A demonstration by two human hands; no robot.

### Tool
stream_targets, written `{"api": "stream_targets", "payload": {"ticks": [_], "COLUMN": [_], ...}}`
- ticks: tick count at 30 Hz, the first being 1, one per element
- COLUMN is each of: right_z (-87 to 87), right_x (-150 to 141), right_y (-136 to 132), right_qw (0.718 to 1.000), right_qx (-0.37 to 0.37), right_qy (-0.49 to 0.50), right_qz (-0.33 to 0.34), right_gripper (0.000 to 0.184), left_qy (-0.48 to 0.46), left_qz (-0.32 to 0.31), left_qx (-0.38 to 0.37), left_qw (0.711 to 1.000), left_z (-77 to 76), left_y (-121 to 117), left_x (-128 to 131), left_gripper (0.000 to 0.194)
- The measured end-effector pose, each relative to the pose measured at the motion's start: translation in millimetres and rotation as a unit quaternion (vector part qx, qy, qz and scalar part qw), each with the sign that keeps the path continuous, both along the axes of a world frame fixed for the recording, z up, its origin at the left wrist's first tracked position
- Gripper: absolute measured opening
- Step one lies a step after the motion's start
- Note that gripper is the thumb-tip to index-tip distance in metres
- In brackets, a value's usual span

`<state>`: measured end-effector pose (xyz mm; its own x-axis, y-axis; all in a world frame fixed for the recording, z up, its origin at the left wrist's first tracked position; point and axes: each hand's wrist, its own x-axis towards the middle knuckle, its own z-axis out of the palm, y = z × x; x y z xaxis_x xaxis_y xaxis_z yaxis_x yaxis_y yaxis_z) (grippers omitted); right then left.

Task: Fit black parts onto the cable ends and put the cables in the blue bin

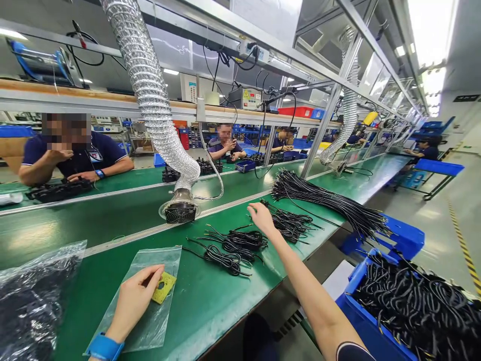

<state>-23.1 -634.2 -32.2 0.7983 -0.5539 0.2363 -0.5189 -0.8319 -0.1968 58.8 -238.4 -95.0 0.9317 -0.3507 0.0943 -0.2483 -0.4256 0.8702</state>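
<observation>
The left hand (pixel 133 300) is laid flat on a clear plastic bag (pixel 150 321) on the green bench (pixel 203 306); its fingers are extended and loose, fingertips resting on a small yellow sponge pad (pixel 164 287) that lies on the bag, nothing being gripped. The right hand (pixel 262 216) is stretched forward, fingers released and slightly spread, touching a coiled black cable bundle (pixel 289 223). Further coiled bundles (pixel 233 248) are seen between the two hands, well apart from the left. A long sheaf of straight black cables (pixel 330 200) is laid beyond the right hand (its far end overhanging the bench edge). A blue bin (pixel 376 333) of cables is noted at lower right.
</observation>
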Motion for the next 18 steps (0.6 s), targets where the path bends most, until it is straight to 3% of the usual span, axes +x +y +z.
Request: {"api": "stream_targets", "payload": {"ticks": [4,7,12,18], "right_z": [-3.0,-16.5,-18.5,-11.2], "right_x": [19.4,31.8,43.4,33.4], "right_y": [50.2,67.6,60.3,48.0], "right_qw": [0.989,0.976,0.953,0.967], "right_qx": [0.026,0.058,0.126,0.137], "right_qy": [0.072,0.158,0.239,0.203], "right_qz": [0.124,0.137,0.134,0.074], "right_gripper": [0.032,0.028,0.017,0.033], "left_qy": [-0.047,-0.07,-0.08,-0.084], "left_qz": [-0.031,-0.024,-0.018,-0.033], "left_qx": [-0.001,-0.002,-0.001,-0.006], "left_qw": [0.998,0.997,0.997,0.996], "left_z": [-6.1,-9.1,-9.1,-11.7], "left_y": [1.6,4.4,6.4,3.8], "left_x": [-1.2,0.3,2.3,0.8], "left_gripper": [0.048,0.048,0.049,0.045]}}
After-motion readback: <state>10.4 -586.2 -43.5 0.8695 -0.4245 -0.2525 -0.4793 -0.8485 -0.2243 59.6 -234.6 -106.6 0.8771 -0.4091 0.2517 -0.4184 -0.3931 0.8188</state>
